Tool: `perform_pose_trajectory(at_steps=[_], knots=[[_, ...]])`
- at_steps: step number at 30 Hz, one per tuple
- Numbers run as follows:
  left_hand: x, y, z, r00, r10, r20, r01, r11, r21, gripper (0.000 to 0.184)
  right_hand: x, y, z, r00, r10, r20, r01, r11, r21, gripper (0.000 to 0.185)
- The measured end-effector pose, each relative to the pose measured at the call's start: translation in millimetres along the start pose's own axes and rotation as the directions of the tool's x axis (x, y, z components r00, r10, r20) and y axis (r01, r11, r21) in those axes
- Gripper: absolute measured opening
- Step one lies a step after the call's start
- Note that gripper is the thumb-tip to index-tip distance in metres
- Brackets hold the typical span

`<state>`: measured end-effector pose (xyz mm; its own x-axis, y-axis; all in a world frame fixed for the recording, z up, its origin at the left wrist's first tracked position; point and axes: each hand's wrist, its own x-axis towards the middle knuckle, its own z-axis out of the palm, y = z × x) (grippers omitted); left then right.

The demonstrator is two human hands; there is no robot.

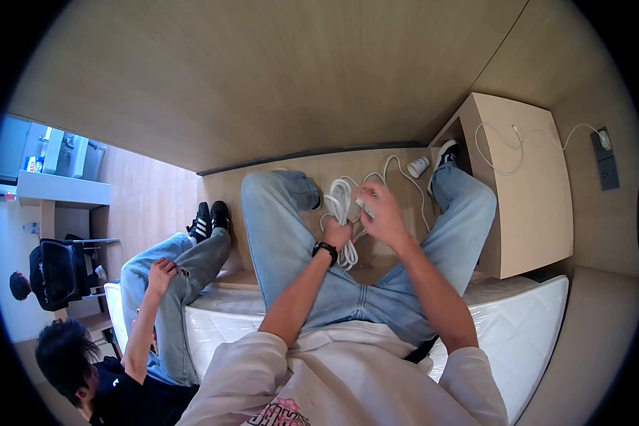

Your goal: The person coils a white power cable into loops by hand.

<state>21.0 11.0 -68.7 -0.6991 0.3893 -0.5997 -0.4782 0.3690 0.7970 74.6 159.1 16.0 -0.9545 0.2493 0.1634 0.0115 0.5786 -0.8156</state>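
Head view: left grip closed round white cable, right grip half-curled, its hold unclear.

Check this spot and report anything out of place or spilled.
A white container seems tipped on its side on the floor, near the trailing white cable. A thin cord sprawls untidily across the cabinet. No spill is visible.

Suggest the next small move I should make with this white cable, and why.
I'd probably draw the loose stretch of cable in with your right hand and lay it over the looped bundle. Your left hand holds that bundle, your right is close beside it, and the loose stretch winds across the floor.
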Motion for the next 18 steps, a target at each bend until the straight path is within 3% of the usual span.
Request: perform_pose_trajectory(at_steps=[2, 3, 4, 5, 6, 8, 9, 11, 18], knots=[[-3.7, -1.7, 2.0, 0.996, 0.073, 0.044, -0.082, 0.972, 0.222, 0.022, -3.9, -8.1, 1.3, 0.94, -0.238, 0.244, 0.302, 0.913, -0.273, 0.059], [-1.0, -9.4, 1.5, 0.996, 0.073, 0.047, -0.082, 0.971, 0.225, 0.022, -6.8, -15.5, 2.1, 0.942, -0.235, 0.242, 0.298, 0.914, -0.274, 0.059], [4.3, -18.8, 0.1, 0.938, 0.325, 0.119, -0.345, 0.846, 0.407, 0.028, -9.3, -24.5, 3.6, 0.922, -0.237, 0.304, 0.341, 0.871, -0.353, 0.059], [10.0, -28.0, -0.7, 0.813, 0.533, 0.234, -0.564, 0.62, 0.545, 0.034, -10.3, -28.7, 4.3, 0.9, -0.233, 0.368, 0.386, 0.819, -0.424, 0.059], [9.0, -26.7, -0.7, 0.813, 0.533, 0.234, -0.564, 0.62, 0.545, 0.034, -10.6, -27.3, 5.6, 0.9, -0.233, 0.368, 0.386, 0.819, -0.424, 0.059], [7.0, -24.6, -0.5, 0.933, 0.316, 0.175, -0.344, 0.632, 0.694, 0.042, -11.6, -18.6, 12.7, 0.889, -0.151, 0.432, 0.369, 0.793, -0.484, 0.055], [0.8, -15.9, 1.6, 0.933, 0.316, 0.173, -0.343, 0.633, 0.694, 0.042, -11.7, -9.6, 17.1, 0.889, -0.152, 0.432, 0.371, 0.793, -0.483, 0.055], [-17.4, 8.6, 8.9, 0.98, 0.187, 0.071, -0.174, 0.622, 0.764, 0.038, -12.3, 15.0, 25.0, 0.935, -0.128, 0.332, 0.317, 0.724, -0.613, 0.046], [-25.1, 16.6, 14.6, 0.968, 0.162, 0.193, -0.247, 0.464, 0.85, 0.034, -8.0, 43.5, 25.7, 0.909, 0.126, 0.398, 0.229, 0.645, -0.729, 0.031]])
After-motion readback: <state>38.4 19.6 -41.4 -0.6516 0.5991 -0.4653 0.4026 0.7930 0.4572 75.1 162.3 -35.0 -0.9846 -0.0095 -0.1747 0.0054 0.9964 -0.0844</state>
